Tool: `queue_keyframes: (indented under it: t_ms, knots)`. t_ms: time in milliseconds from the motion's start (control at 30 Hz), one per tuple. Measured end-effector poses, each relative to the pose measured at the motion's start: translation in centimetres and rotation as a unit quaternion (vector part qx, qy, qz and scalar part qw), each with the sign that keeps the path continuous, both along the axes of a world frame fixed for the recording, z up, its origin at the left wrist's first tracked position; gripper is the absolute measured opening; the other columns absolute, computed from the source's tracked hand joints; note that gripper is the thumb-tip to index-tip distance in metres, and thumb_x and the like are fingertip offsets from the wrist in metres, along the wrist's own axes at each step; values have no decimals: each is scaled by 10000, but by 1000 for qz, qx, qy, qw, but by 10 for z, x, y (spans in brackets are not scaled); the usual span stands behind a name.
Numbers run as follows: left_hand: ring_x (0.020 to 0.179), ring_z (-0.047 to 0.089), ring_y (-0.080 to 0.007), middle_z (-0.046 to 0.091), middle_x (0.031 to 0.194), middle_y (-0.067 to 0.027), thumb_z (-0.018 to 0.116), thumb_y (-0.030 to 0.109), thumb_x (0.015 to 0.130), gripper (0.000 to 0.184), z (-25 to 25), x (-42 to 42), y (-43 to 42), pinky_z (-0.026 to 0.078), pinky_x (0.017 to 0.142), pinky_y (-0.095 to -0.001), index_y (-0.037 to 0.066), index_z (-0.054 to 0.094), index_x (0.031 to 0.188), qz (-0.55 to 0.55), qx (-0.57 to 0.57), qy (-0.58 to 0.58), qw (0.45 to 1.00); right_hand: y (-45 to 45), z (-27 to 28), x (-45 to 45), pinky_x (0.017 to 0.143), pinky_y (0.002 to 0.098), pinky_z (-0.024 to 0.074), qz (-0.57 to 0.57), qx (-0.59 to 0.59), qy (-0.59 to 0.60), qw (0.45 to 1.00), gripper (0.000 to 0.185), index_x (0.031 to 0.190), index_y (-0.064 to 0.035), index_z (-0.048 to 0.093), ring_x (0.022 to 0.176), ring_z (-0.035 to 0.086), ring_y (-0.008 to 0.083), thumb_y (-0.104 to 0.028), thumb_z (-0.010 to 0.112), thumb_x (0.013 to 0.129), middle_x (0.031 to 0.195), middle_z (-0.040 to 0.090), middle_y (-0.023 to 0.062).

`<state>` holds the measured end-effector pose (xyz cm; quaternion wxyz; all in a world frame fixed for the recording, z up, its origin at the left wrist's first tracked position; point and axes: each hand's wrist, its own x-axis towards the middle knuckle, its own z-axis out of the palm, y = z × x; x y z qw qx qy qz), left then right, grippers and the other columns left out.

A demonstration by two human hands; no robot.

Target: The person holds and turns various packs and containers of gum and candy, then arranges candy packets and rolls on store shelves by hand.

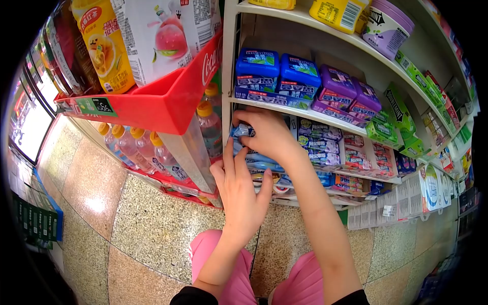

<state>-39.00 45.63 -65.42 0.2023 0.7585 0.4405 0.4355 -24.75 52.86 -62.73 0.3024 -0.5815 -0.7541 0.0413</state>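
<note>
My right hand (269, 133) reaches over the left end of a middle shelf, fingers curled around a small blue-wrapped pack (240, 131). Its exact kind is partly hidden by the fingers. Just below and left, my left hand (240, 188) has its fingers stretched up to the same spot, thumb apart, fingertips touching or very near the blue packs (262, 163) on that shelf. To the right of my right hand lie stacked rolls of candy (319, 145) in dark blue-purple wrappers. Above stand blue gum boxes (256, 63) and purple gum boxes (336, 87).
A red Coca-Cola display rack (173, 104) with drink bottles (145, 147) stands close on the left. Green gum packs (382, 131) sit farther right, and a lilac tub (389, 28) on the upper shelf. White boxes (396, 203) hang low at right above the tiled floor (152, 218).
</note>
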Motion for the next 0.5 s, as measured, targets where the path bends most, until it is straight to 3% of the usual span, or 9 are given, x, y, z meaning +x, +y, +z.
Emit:
queue_keyframes:
  t_ms: [200,300,333,433,500]
  knots:
    - [1176,401,-390,404,1492,-219,706,138,821,501,1,-2,1,348,1037,-469,-26,524,1257,-1,7,2,1000,-3,4,5,831,398,508,55,-25,41,997,333,1018,-57,658,950,636,310,-72,733,694,965,664,126]
    - [1143,416,-394,407,1474,-234,703,138,818,475,0,-2,2,357,1015,-478,-37,531,1225,-2,20,9,1000,-20,15,8,837,382,515,7,-77,136,988,373,1089,-44,668,926,644,293,-66,737,724,962,662,122]
    - [1126,422,-401,405,1459,-251,698,141,820,467,1,-3,3,362,1002,-483,-47,531,1214,-2,28,17,999,-28,21,9,810,400,534,-25,-75,139,987,364,1080,-19,678,935,664,359,-79,741,726,996,676,169]
    - [1129,424,-392,419,1457,-231,706,129,811,433,1,-4,1,368,1004,-469,-5,556,1195,9,38,42,998,-42,23,10,848,426,534,-125,-95,27,987,328,1050,-24,706,971,656,359,-80,745,729,1024,677,167]
    - [1142,422,-385,431,1458,-212,711,121,805,400,1,-3,-1,372,1010,-460,27,579,1171,12,39,42,998,-50,19,7,869,442,530,-106,-44,-21,993,309,1040,-29,716,993,650,359,-80,744,736,1043,676,166]
